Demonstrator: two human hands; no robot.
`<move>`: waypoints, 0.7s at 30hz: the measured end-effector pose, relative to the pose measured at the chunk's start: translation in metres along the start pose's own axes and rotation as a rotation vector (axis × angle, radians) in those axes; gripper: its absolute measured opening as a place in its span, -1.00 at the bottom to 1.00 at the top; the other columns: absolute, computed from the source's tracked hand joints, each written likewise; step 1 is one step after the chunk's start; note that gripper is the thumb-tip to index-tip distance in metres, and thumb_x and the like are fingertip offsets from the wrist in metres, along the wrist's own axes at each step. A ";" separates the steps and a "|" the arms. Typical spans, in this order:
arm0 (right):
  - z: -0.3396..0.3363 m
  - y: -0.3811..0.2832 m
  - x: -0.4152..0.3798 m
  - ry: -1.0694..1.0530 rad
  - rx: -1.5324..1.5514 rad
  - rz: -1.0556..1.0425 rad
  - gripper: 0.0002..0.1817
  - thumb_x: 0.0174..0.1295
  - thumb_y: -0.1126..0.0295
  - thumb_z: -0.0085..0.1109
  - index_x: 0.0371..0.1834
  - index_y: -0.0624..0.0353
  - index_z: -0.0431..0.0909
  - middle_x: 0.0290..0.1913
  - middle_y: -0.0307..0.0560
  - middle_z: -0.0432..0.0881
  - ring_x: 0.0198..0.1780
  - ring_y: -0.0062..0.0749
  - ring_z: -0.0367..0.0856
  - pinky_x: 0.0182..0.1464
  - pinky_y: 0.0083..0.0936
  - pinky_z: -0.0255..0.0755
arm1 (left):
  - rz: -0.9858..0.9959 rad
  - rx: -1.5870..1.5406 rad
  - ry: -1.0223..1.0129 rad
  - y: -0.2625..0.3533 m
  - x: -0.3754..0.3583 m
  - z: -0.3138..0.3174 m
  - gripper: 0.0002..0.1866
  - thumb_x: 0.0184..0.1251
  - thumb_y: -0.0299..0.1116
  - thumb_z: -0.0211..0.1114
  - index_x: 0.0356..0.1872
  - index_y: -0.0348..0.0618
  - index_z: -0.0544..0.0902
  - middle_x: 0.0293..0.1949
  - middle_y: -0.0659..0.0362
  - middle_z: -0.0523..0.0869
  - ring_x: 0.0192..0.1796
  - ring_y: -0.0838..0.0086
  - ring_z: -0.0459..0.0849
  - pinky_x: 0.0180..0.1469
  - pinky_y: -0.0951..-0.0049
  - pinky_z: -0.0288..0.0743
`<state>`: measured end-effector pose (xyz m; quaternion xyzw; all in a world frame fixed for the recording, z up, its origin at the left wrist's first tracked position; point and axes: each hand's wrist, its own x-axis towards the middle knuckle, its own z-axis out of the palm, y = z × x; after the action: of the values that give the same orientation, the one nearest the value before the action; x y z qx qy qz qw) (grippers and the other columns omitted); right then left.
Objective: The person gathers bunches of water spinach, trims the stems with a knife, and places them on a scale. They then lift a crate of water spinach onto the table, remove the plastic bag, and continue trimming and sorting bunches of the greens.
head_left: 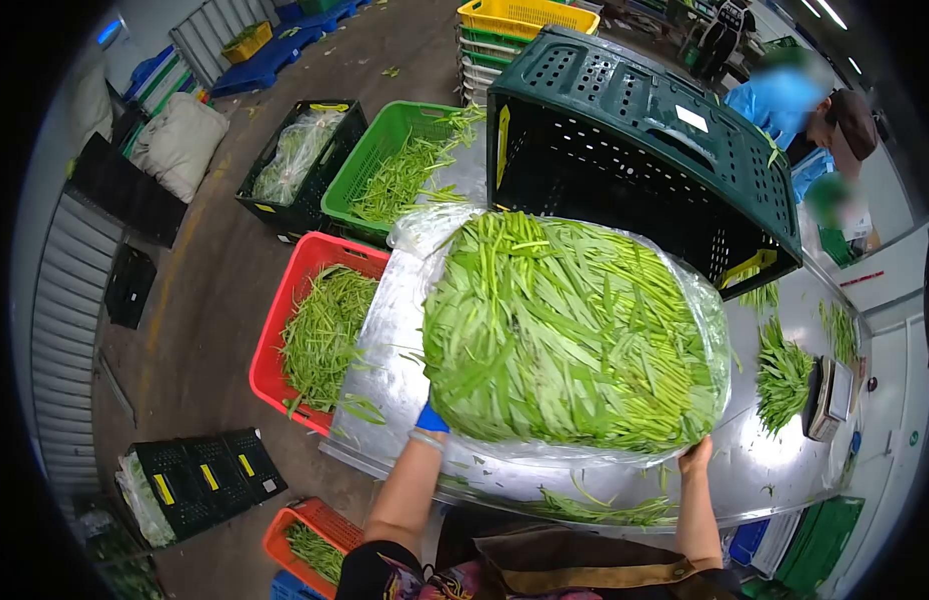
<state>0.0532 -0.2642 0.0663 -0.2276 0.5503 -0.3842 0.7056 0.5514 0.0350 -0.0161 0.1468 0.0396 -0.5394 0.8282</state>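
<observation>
A big clear plastic bag packed with long-leaved green vegetables (575,335) lies in front of me, stems and leaves showing through its upper side. My left hand (432,419), in a blue glove, grips the bag's near left edge; its fingers are mostly hidden under it. At the near right corner my right hand (696,457) is closed on the plastic, fingers partly beneath. Just behind the bag, a dark green perforated crate (635,100) is tipped on its side, its mouth facing me. All this is over a metal table (385,335).
Left of the table are a red crate (269,345) and a green crate (337,190) of loose greens. A weighing scale (831,400) and a bundle of greens (782,375) lie on the right. A co-worker (780,105) stands beyond the tipped crate.
</observation>
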 end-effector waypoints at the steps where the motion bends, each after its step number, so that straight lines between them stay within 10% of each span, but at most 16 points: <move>1: 0.001 -0.002 0.005 0.015 -0.026 -0.031 -0.50 0.41 0.01 -0.13 0.21 0.09 0.50 0.13 -0.02 0.64 0.08 -0.09 0.65 0.09 -0.12 0.58 | -0.025 -0.038 -0.062 -0.004 0.002 -0.001 -0.41 0.61 0.01 -0.15 0.44 -0.17 0.33 0.33 -0.01 0.51 0.28 0.18 0.56 0.35 0.16 0.45; 4: 0.020 -0.010 -0.003 0.151 -0.143 -0.061 -0.59 0.38 0.08 0.02 0.16 0.06 0.50 -0.02 -0.03 0.66 -0.11 -0.17 0.67 -0.15 -0.22 0.61 | -0.066 -0.088 -0.157 -0.005 0.002 -0.005 -0.42 0.61 0.01 -0.17 0.44 -0.16 0.33 0.32 0.00 0.52 0.28 0.17 0.55 0.34 0.17 0.46; 7: -0.034 -0.045 0.013 -0.338 -0.267 0.402 -0.61 0.37 0.12 0.06 0.14 0.10 0.49 -0.16 -0.08 0.62 -0.33 -0.31 0.57 -0.38 -0.36 0.49 | -0.052 0.212 0.175 0.020 -0.004 -0.020 -0.43 0.62 -0.02 -0.16 0.45 -0.17 0.30 0.33 0.02 0.51 0.33 0.22 0.50 0.40 0.21 0.38; 8: -0.037 -0.052 0.006 0.090 -0.502 0.332 -0.62 0.32 0.26 0.04 0.14 0.15 0.50 -0.27 -0.15 0.56 -0.45 -0.43 0.43 -0.46 -0.44 0.34 | -0.091 0.352 0.179 0.034 -0.001 -0.030 -0.44 0.61 -0.03 -0.13 0.43 -0.17 0.34 0.32 0.06 0.52 0.33 0.29 0.49 0.40 0.28 0.35; 13: -0.037 -0.079 -0.059 0.456 -0.810 -0.503 -0.55 0.13 0.49 0.01 0.14 0.23 0.55 -0.10 -0.12 0.63 -0.31 -0.51 0.53 -0.32 -0.56 0.41 | 0.454 1.029 0.707 0.162 -0.011 0.052 -0.72 0.44 -0.33 0.19 0.04 -0.24 0.66 -0.06 0.20 0.69 0.01 0.50 0.58 0.13 0.47 0.44; 16: 0.001 -0.076 -0.102 0.402 -0.740 -0.551 -0.62 0.16 0.49 0.09 0.08 0.25 0.57 -0.04 -0.13 0.63 -0.16 -0.49 0.58 -0.18 -0.57 0.48 | 0.756 1.471 0.351 0.169 0.003 0.153 -0.68 0.34 -0.53 0.21 0.11 -0.22 0.63 0.04 0.16 0.64 0.04 0.46 0.57 0.15 0.46 0.43; 21: 0.102 -0.044 -0.161 0.107 -0.725 -0.645 -0.70 0.25 0.57 0.12 0.06 0.23 0.58 -0.04 -0.15 0.63 -0.09 -0.48 0.60 -0.13 -0.55 0.51 | 0.425 2.139 -0.644 0.106 0.041 0.272 -0.36 0.19 -0.55 0.26 0.36 0.02 0.47 0.34 -0.05 0.47 0.26 0.02 0.53 0.25 0.16 0.45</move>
<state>0.1210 -0.1734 0.2252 -0.5973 0.5856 -0.3779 0.3967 0.6390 -0.0396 0.2550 0.6368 -0.6814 -0.1577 0.3245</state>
